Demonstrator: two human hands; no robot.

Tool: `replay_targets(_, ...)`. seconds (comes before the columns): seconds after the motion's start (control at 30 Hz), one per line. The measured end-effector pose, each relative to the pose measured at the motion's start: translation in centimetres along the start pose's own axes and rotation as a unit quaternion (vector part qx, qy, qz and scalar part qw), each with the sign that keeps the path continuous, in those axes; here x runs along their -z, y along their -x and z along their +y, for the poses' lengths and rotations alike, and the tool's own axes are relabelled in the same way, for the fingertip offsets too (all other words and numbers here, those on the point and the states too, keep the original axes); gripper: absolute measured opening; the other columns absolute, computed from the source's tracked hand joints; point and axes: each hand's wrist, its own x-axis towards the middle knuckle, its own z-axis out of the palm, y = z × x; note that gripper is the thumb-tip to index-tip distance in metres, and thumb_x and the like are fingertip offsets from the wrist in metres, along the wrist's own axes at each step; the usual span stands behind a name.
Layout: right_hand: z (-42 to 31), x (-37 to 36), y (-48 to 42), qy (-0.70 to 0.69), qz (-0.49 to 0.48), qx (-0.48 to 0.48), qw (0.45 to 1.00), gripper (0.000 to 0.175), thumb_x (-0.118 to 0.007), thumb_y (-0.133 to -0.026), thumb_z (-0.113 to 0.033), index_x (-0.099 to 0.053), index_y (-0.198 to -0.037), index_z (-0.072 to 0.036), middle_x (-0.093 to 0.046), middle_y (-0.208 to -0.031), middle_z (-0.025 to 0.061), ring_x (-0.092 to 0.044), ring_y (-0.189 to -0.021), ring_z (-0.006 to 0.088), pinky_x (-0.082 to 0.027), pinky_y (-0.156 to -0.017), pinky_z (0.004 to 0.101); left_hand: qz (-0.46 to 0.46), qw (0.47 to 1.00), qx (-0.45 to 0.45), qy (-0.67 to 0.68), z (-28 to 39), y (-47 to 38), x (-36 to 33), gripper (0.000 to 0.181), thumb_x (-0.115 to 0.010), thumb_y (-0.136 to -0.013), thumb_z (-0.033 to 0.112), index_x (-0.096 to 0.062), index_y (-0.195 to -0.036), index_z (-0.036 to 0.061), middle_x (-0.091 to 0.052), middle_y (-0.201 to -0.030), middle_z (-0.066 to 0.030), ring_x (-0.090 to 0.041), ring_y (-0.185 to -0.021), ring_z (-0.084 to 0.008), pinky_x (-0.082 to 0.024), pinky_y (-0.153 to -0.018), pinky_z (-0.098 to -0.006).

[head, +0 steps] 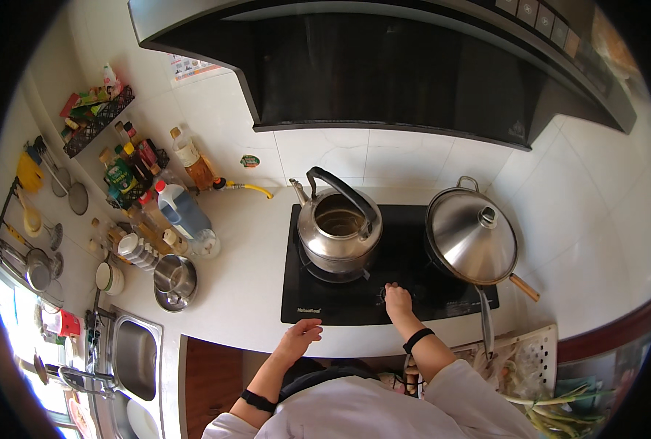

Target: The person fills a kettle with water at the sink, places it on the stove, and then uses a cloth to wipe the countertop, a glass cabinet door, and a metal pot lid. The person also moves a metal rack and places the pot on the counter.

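My right hand (398, 303) rests on the front control knob area of the black gas hob (336, 310), its fingers closed over what looks like a knob. My left hand (302, 333) holds nothing, fingers slightly bent, just off the hob's front left edge. On the left burner stands a metal kettle (339, 247) without a lid, its black handle raised and its spout pointing to the back left. A wok (440, 255) with a cone-shaped steel lid (462, 241) sits on the right burner, its handle pointing towards the front right.
A range hood (380, 71) hangs above the hob. Left on the worktop (237, 247) stand several bottles, a large jug (185, 214) and a steel pot (174, 274). A sink (134, 359) lies at lower left, with utensils on the wall above. Right of me is a white basket (547, 351) with vegetables.
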Motion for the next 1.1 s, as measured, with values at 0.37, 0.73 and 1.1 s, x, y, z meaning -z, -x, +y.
replay_targets(0.37,0.1,-0.1,0.8,-0.051,0.009,-0.022,0.998,0.017,-0.058,-0.090,-0.010,-0.065,-0.104,-0.004,-0.068,-0.108,0.0181,-0.070,-0.092,0.0313,-0.059,-0.079,0.0384,0.002,0.999,0.019,-0.028,0.4,-1.2,2.0,0.035,-0.063,-0.096,0.016,-0.060,-0.128,0.0011,-0.068,-0.107,-0.0063,-0.065,-0.095,-0.0142,-0.051,-0.086,-0.0283)
replay_targets(0.73,-3.3,0.0,4.1,-0.042,0.097,-0.045,0.993,0.071,-0.074,-0.081,-0.019,-0.043,-0.144,-0.005,-0.039,-0.152,0.0203,-0.044,-0.135,0.0352,-0.045,-0.106,0.0407,0.026,0.981,-0.128,-0.144,7.3,-9.9,11.3,0.035,-0.064,-0.094,0.017,-0.062,-0.126,0.0016,-0.070,-0.100,-0.0055,-0.065,-0.087,-0.0130,-0.051,-0.079,-0.0281)
replay_targets(1.1,-14.8,4.5,10.5,-0.436,-0.089,0.032,0.895,0.030,-0.062,-0.093,-0.023,-0.067,-0.121,-0.012,-0.072,-0.104,0.0154,-0.070,-0.095,0.0324,-0.055,-0.081,0.0384,0.172,0.777,-0.443,-0.413,20.4,-24.0,12.5,0.039,-0.067,-0.081,0.009,-0.066,-0.120,0.0126,-0.063,-0.124,-0.0075,-0.057,-0.117,-0.0328,-0.048,-0.100,-0.0406)
